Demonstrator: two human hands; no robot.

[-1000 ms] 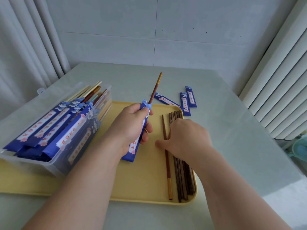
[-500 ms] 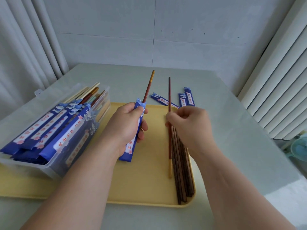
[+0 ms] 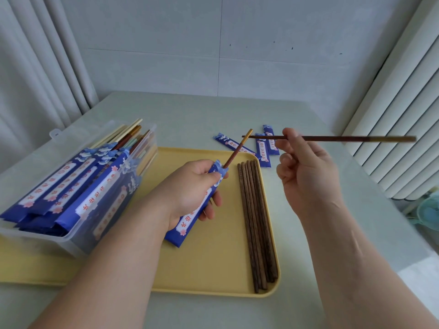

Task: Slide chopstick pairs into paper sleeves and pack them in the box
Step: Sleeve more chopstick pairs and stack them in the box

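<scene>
Sleeve of blue paper [image 3: 187,224] gripped in left hand [image 3: 190,188]; right hand [image 3: 306,179] pinches slim chopstick [image 3: 344,138].

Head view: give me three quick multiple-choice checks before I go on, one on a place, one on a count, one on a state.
1. Where do the loose brown chopsticks lie?
A. on the yellow tray
B. in the box
C. on the bare table

2. How many spare sleeves lie beyond the tray's far corner?
A. one
B. three
C. six

3. What is in the held sleeve that the left hand grips?
A. nothing
B. two chopsticks
C. one chopstick, sticking out

Answers:
1 A: they lie in a row along the tray's right side.
2 B: three blue ones fan out there.
3 C: a single gold-tipped end juts from its mouth, while the right hand pinches the second chopstick in the air.
</scene>
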